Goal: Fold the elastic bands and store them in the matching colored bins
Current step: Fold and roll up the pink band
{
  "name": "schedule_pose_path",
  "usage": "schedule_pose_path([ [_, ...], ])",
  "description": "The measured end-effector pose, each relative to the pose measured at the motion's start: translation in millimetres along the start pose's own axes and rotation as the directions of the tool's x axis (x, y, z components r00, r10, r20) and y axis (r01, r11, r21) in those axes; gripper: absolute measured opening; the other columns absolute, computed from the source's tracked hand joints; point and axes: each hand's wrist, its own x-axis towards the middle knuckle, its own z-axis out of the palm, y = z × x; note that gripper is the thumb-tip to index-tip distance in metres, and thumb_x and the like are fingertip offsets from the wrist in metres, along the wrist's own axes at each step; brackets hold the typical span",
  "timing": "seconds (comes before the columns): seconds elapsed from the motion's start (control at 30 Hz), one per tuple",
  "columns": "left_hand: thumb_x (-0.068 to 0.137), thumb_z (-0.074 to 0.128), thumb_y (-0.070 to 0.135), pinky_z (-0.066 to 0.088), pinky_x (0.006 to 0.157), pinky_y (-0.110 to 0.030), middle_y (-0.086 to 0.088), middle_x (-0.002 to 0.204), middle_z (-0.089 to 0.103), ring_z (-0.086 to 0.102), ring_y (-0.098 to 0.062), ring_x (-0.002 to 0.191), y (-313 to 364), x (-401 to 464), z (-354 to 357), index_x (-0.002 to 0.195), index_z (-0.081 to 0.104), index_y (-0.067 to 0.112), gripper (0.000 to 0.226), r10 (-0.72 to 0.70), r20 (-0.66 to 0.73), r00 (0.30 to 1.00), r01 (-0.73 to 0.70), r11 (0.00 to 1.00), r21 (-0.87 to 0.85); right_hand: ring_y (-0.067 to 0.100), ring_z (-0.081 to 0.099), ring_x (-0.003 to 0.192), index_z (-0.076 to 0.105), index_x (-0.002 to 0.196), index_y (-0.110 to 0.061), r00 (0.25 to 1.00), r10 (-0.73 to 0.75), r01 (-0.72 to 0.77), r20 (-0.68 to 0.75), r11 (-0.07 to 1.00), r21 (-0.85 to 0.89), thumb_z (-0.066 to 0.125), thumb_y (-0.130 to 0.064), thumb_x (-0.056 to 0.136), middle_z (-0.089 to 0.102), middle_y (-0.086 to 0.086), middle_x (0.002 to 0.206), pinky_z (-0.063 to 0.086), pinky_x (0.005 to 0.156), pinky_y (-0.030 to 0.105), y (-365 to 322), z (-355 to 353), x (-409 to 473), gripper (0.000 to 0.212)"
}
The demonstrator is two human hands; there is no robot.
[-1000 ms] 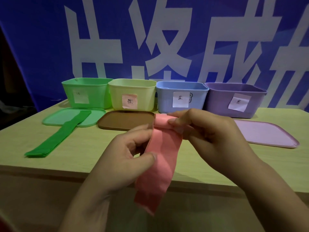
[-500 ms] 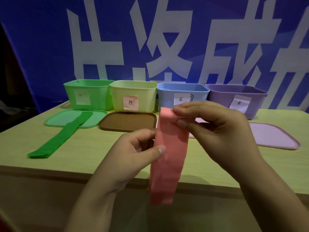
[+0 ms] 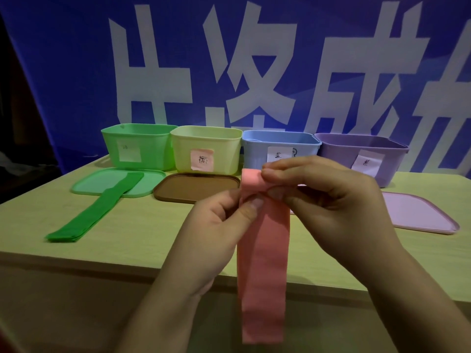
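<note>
A pink elastic band (image 3: pixel 262 263) hangs straight down in front of the table edge. My right hand (image 3: pixel 323 200) pinches its folded top end, and my left hand (image 3: pixel 216 222) pinches the band just below that fold. A green elastic band (image 3: pixel 99 210) lies flat on the table at the left, its far end resting on the green lid (image 3: pixel 86 186). Along the back stand the green bin (image 3: pixel 135 146), the yellow bin with a pink label (image 3: pixel 206 151), the blue bin (image 3: pixel 257 151) and the purple bin (image 3: pixel 339 149).
A brown lid (image 3: pixel 196 187) lies in front of the yellow bin and a pink lid (image 3: pixel 420 212) at the right. Behind the bins hangs a blue banner (image 3: pixel 63 59) with large white characters. The table's front edge (image 3: pixel 76 263) runs below my hands.
The pink band has straightened and now hangs vertically. My left hand rose from the band's middle to just under the top fold, close to my right hand.
</note>
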Motion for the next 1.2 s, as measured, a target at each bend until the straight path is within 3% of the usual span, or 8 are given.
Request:
schedule_pose_path([
  [0.27, 0.08, 0.065, 0.034, 0.047, 0.064, -0.032, 0.0, 0.068, 0.069, 0.059, -0.01, 0.067, -4.7, -3.4, -2.5, 0.077, 0.073, 0.02, 0.016, 0.02, -0.04, 0.999, -0.015, 0.993, 0.117, 0.003, 0.061, 0.1, 0.069, 0.101, -0.017, 0.998, 0.008, -0.012, -0.063, 0.998, -0.057, 0.064, -0.002, 0.076, 0.065, -0.008, 0.103, 0.049, 0.083, 0.011, 6.7, 8.6, -9.5, 0.029],
  [0.4, 0.076, 0.068, 0.033, 0.046, 0.068, -0.037, -0.027, 0.078, 0.065, 0.057, -0.022, 0.072, -9.1, -5.6, -12.5, 0.081, 0.07, 0.007, 0.027, 0.03, -0.027, 0.999, -0.025, 0.986, 0.166, 0.003, 0.061, 0.099, 0.073, 0.096, -0.013, 0.999, -0.031, 0.027, -0.041, 0.995, -0.096, 0.061, -0.015, 0.081, 0.065, -0.007, 0.102, 0.051, 0.082, 0.015, 6.8, 18.6, -16.8, 0.019],
  [0.57, 0.061, 0.065, 0.04, 0.054, 0.06, -0.024, -0.005, 0.07, 0.072, 0.066, -0.013, 0.067, -3.8, -9.3, -14.3, 0.078, 0.075, 0.018, 0.03, -0.022, 0.016, 1.0, 0.019, 0.99, 0.141, 0.003, 0.059, 0.096, 0.074, 0.088, -0.009, 0.998, -0.059, 0.055, -0.025, 0.989, -0.139, 0.058, -0.016, 0.083, 0.065, -0.005, 0.1, 0.046, 0.082, 0.009, 7.2, 22.1, -20.7, 0.019],
  [0.7, 0.055, 0.065, 0.049, 0.049, 0.055, -0.022, -0.001, 0.061, 0.069, 0.063, -0.01, 0.059, -5.2, -7.9, -9.0, 0.071, 0.076, 0.021, 0.034, -0.02, -0.051, 0.998, 0.025, 0.995, 0.096, 0.003, 0.059, 0.095, 0.073, 0.085, -0.008, 0.998, -0.06, 0.059, -0.003, 0.989, -0.133, 0.065, -0.014, 0.081, 0.064, -0.006, 0.101, 0.048, 0.082, 0.012, 8.3, 23.1, -24.2, 0.01],
  [0.8, 0.058, 0.063, 0.05, 0.05, 0.056, -0.026, -0.004, 0.066, 0.072, 0.064, -0.015, 0.062, -5.0, -9.2, -8.8, 0.073, 0.076, 0.019, 0.037, -0.026, -0.08, 0.996, 0.033, 0.996, 0.083, 0.006, 0.061, 0.101, 0.074, 0.093, -0.018, 0.987, 0.151, -0.158, 0.062, 0.978, 0.133, 0.067, -0.011, 0.078, 0.067, -0.01, 0.101, 0.051, 0.079, 0.016, 5.1, 19.1, -27.4, 0.017],
  [0.9, 0.059, 0.063, 0.047, 0.052, 0.062, -0.024, -0.002, 0.073, 0.074, 0.068, -0.016, 0.07, -3.4, -10.0, -11.7, 0.077, 0.076, 0.02, 0.035, -0.02, -0.033, 0.999, 0.024, 0.99, 0.138, 0.007, 0.064, 0.099, 0.07, 0.103, -0.027, 0.91, 0.38, -0.415, 0.168, 0.829, 0.375, 0.063, -0.028, 0.082, 0.068, -0.011, 0.103, 0.052, 0.077, 0.018, 0.0, 13.5, -31.0, 0.022],
  [1.03, 0.064, 0.064, 0.031, 0.052, 0.063, -0.017, 0.003, 0.077, 0.075, 0.069, -0.007, 0.073, -2.2, -12.5, -15.2, 0.082, 0.073, 0.021, 0.023, -0.037, 0.005, 0.999, 0.036, 0.991, 0.13, 0.012, 0.067, 0.085, 0.068, 0.103, -0.033, 0.842, 0.492, -0.537, 0.22, 0.799, 0.269, 0.059, -0.04, 0.079, 0.071, -0.007, 0.095, 0.057, 0.075, 0.034, -0.8, 18.7, -36.4, 0.027],
  [1.2, 0.065, 0.064, 0.021, 0.052, 0.064, -0.017, 0.005, 0.078, 0.075, 0.07, -0.007, 0.076, -4.5, -13.8, -16.6, 0.084, 0.076, 0.023, 0.022, -0.063, 0.046, 0.997, 0.059, 0.994, 0.089, 0.001, 0.066, 0.088, 0.068, 0.098, -0.035, 0.881, 0.445, -0.472, 0.158, 0.848, 0.242, 0.068, -0.036, 0.079, 0.07, -0.018, 0.094, 0.052, 0.074, 0.016, -2.6, 18.6, -38.7, 0.019],
])
